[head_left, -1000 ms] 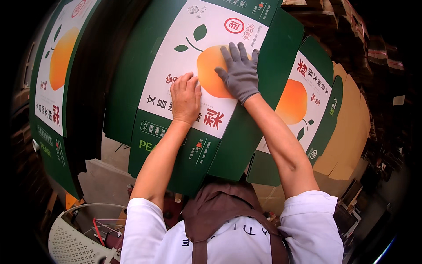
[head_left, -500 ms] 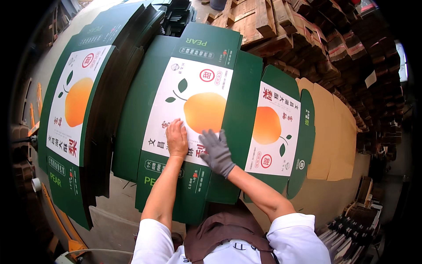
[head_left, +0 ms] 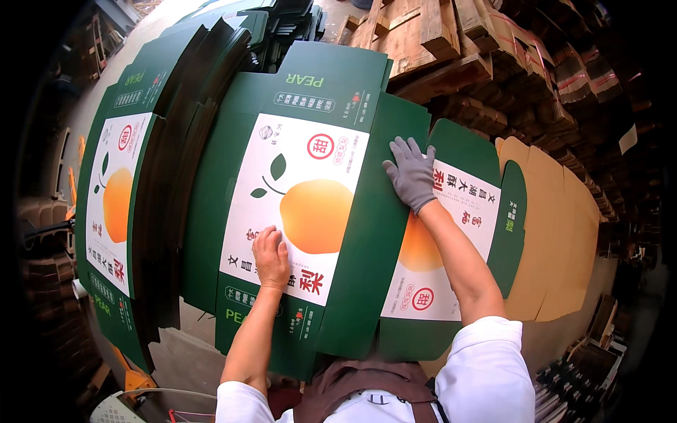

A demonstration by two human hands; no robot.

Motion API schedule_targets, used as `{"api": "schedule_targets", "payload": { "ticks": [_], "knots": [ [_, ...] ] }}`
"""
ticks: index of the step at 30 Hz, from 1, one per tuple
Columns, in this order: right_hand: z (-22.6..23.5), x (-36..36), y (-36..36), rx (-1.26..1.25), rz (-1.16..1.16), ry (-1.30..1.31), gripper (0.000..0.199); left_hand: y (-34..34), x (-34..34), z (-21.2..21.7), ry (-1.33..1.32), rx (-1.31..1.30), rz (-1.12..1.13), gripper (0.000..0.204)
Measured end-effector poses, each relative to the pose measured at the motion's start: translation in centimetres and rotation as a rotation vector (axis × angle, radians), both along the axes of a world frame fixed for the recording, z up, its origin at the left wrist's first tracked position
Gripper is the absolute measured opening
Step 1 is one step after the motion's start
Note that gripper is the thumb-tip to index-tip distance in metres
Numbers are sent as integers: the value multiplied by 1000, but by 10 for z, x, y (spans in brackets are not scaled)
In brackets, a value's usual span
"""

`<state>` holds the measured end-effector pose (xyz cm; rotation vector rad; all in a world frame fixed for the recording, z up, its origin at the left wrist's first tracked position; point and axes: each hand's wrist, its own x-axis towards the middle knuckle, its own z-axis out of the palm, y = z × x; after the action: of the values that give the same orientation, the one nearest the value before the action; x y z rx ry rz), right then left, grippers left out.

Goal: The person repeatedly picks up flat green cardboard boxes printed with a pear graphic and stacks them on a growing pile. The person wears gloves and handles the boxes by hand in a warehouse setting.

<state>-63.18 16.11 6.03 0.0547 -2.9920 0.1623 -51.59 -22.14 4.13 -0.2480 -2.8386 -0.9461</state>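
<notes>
A flat green cardboard box blank (head_left: 384, 141) with a white panel and a printed yellow-orange pear lies in front of me. My left hand (head_left: 271, 257), bare, rests on its white panel just left of the pear, fingers loosely bent and holding nothing. My right hand (head_left: 411, 173) wears a grey glove; its fingers are spread over the blank's right edge, where it meets a second printed blank (head_left: 462, 233). That second blank, green with a white panel and a pear, lies to the right, partly hidden under my right forearm.
At the left stands a tall stack of similar green blanks (head_left: 151, 233). Plain brown cardboard (head_left: 564, 233) extends at the far right. Wooden pallets (head_left: 423, 35) and bundled cardboard stacks (head_left: 585, 70) fill the back. Orange metal bars (head_left: 137, 377) show low on the left.
My right hand has moved from the white panel, beside my left hand, up and right to the blank's right edge. My left hand remains on the panel. The view has shifted slightly.
</notes>
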Motion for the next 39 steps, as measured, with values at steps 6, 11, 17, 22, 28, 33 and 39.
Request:
{"api": "schedule_targets", "payload": {
  "ticks": [6,11,17,22,28,33,39],
  "knots": [
    [7,-2,14,-83,-51,15,58,12,-5,-1,33,-22,-36,28],
    [37,101,-92,-256,427,-91,57,3,0,-3,60,-5,-8,30],
    [63,216,-161,-641,522,-124,6,-68,-7,68,57,-169,-129,48],
    [74,248,-177,-811,196,-418,31,-238,12,163,212,-676,551,73],
    [77,194,-285,-966,233,-510,42,-313,31,156,188,-728,409,61],
    [137,124,-392,-1957,351,-981,28,-305,24,181,123,-698,300,48],
    [201,146,-438,-2452,1070,-1524,90,-309,25,198,-20,-644,246,44]
  ]
}}
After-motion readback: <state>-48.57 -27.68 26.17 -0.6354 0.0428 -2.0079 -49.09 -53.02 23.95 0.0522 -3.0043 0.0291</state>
